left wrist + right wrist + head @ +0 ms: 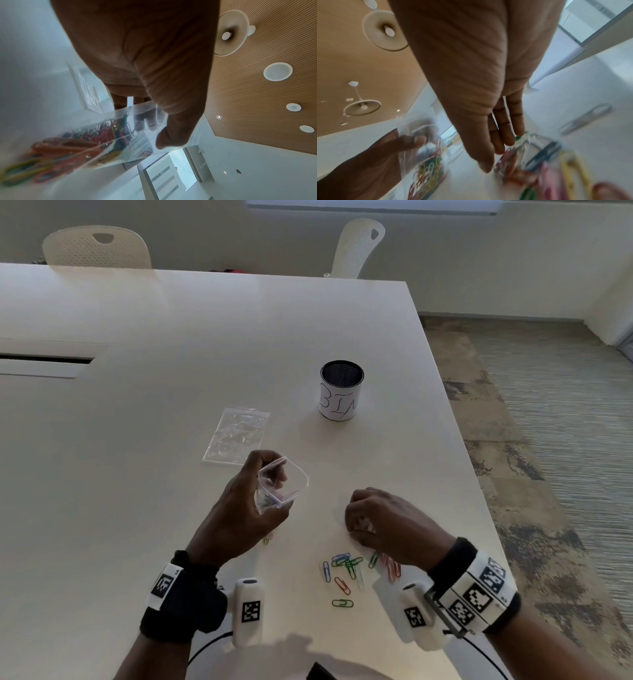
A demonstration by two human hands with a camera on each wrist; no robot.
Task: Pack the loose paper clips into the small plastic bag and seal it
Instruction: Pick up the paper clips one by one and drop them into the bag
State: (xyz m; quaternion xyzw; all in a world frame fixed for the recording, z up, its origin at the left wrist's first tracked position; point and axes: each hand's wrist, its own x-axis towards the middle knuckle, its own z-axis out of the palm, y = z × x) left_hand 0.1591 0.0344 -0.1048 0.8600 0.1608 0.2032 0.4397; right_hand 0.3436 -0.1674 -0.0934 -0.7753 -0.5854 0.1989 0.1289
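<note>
We judge ourselves partway: our left hand (pixel 246 508) pinches the small clear plastic bag (pixel 279 486), mouth open and part-filled, above the white worktop (pixel 171 337), while our right hand's (pixel 383 522) fingers gather among loose coloured paper clips (pixel 346 570); sealing remains.

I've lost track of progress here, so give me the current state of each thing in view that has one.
small plastic bag: mouth open, partly filled with clips, held up by left hand.
loose paper clips: still scattered on the table.
right hand: fingers down on the clips, gathering.
spare bag: flat on the table.
mesh cup: upright.
</note>
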